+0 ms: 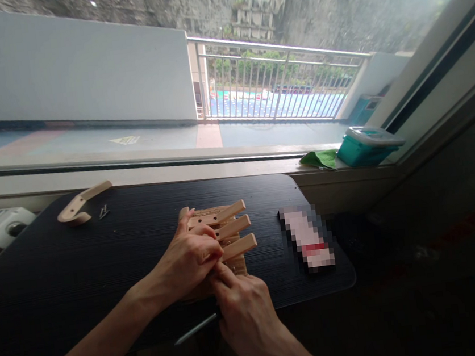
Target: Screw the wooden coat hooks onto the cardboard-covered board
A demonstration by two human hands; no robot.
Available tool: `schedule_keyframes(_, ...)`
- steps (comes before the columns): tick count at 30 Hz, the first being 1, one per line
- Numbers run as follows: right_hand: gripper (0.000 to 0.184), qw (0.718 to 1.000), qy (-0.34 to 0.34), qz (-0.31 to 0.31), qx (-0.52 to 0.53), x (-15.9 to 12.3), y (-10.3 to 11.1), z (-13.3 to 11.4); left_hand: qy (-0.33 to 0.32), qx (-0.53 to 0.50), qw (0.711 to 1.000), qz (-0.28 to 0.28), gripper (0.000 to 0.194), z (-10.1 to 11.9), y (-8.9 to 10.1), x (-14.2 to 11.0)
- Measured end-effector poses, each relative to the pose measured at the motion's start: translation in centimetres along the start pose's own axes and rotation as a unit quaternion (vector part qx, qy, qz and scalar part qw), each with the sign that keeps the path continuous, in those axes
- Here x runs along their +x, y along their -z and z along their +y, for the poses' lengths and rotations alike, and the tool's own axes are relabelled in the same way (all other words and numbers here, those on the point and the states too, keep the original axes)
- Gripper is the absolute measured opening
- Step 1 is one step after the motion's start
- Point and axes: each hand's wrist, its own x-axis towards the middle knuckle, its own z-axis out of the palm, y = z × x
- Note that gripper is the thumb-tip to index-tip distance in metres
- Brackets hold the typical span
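Several pale wooden hooks lie side by side across a rough wooden board [239, 266] on the dark table. My left hand [190, 255] is closed over the nearest wooden hook [241, 248], its fingertips pinched at the hook's covered end. The middle hook [236, 225] and the far hook [224, 212] stick out past that hand, with dark screw holes showing. My right hand [245, 300] is closed on a screwdriver [197, 328], whose metal shaft points down to the left. Its thumb and forefinger meet my left fingertips; whether they pinch a screw is hidden.
On the table's far left lie a loose wooden hook [78, 206] and a few small screws [103, 211]. A blurred-out flat object [306, 236] rests at the right. A green cloth [320, 159] and a teal lidded box [365, 146] sit on the window sill.
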Motion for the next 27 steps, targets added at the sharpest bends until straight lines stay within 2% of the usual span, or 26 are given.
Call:
schedule_keyframes(6, 0.03, 1.0, 0.001, 0.003, -0.001, 0.0, 0.0, 0.0, -0.016, -0.012, 1.0, -0.01, 0.022, -0.3, -0.1, 0.2)
schedule_keyframes(11, 0.031, 1.0, 0.007, 0.004, 0.011, -0.1, 0.1, 0.1, 0.002, -0.019, 1.0, -0.017, 0.023, 0.1, 0.2, 0.2)
schedule_keyframes(17, 0.05, 0.995, 0.032, 0.042, 0.088, -1.8, 1.1, 0.4, 0.018, -0.01, 1.0, -0.02, 0.021, 0.2, 0.1, 0.0)
schedule_keyframes(20, 0.045, 0.993, -0.027, 0.023, 0.112, -2.6, 2.8, 1.3, 0.021, -0.016, 1.0, -0.005, 0.016, 0.0, -0.2, -0.1)
schedule_keyframes(24, 0.031, 0.985, -0.123, -0.01, 0.118, -2.8, 6.8, 3.2, 0.026, -0.026, 0.999, -0.005, 0.011, -0.1, -0.3, 0.0)
schedule_keyframes(27, 0.03, 0.984, -0.124, -0.039, 0.122, -2.4, 9.8, 4.4, 0.017, -0.028, 0.999, -0.006, 0.01, -0.1, -0.2, 0.1)
